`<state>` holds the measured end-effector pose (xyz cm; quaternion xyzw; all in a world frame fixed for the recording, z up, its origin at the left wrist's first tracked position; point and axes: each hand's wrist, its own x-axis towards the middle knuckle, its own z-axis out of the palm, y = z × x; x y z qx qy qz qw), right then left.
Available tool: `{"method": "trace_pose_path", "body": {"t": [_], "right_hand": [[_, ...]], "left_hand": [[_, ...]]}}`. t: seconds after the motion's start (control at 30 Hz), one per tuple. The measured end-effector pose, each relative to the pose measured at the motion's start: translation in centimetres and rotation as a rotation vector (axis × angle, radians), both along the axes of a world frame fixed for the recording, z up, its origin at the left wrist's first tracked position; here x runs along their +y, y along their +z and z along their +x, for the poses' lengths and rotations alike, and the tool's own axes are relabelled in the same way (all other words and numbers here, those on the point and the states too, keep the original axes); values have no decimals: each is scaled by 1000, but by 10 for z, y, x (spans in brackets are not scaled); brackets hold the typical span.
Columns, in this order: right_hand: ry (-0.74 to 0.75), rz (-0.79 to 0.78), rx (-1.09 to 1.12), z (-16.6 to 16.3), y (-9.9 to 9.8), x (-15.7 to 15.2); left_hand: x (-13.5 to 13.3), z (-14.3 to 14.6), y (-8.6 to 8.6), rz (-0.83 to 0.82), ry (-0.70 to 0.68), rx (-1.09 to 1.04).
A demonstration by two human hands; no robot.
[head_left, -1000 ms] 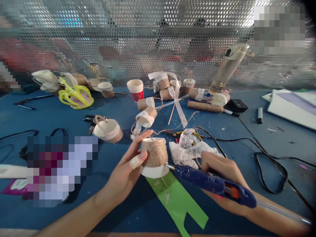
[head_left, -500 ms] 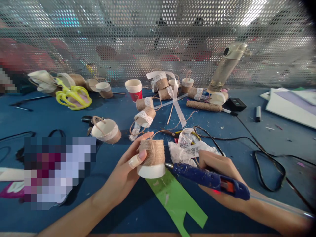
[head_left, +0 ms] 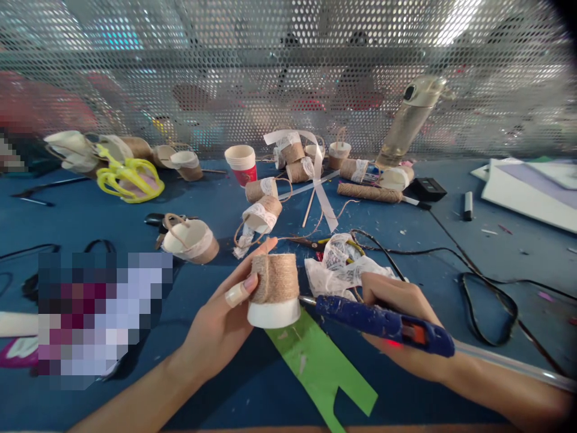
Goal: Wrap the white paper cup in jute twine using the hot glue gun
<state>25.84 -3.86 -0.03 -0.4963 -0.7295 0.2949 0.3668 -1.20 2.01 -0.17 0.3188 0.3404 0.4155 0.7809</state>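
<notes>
My left hand is closed round a paper cup wound with brown jute twine, held upside down above the blue table; the thumb bears a plaster. A loose end of twine trails off from the cup's top. My right hand grips a blue hot glue gun, whose metal nozzle touches the cup's right side where the twine ends above the bare white band. Crumpled white lace lies just behind the gun.
A green paper strip lies under the cup. Several twine-wrapped cups, a red paper cup, a jute spool, yellow scissors, a bottle and black cables lie about. A perforated metal screen closes the back.
The cup has turned slightly in my left hand and shifted a little left. The glue gun followed, its nozzle staying at the cup's side.
</notes>
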Motion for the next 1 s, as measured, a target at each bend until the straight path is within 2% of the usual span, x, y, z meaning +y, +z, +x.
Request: {"method": "trace_pose_path", "body": {"t": [0.2,0.5,0.63,1.0], "right_hand": [[15,45,7,0,-1,-1],[36,18,39,-1,-1,-5],[-12,-6,46,-4,3,-5],[-6,4,8,1,3,-2]], "left_hand": [[0,2,5,-15,13,47],[1,10,11,-34,36,130],[1,10,12,-61,45,116],[1,0,0,-42,32,42]]}}
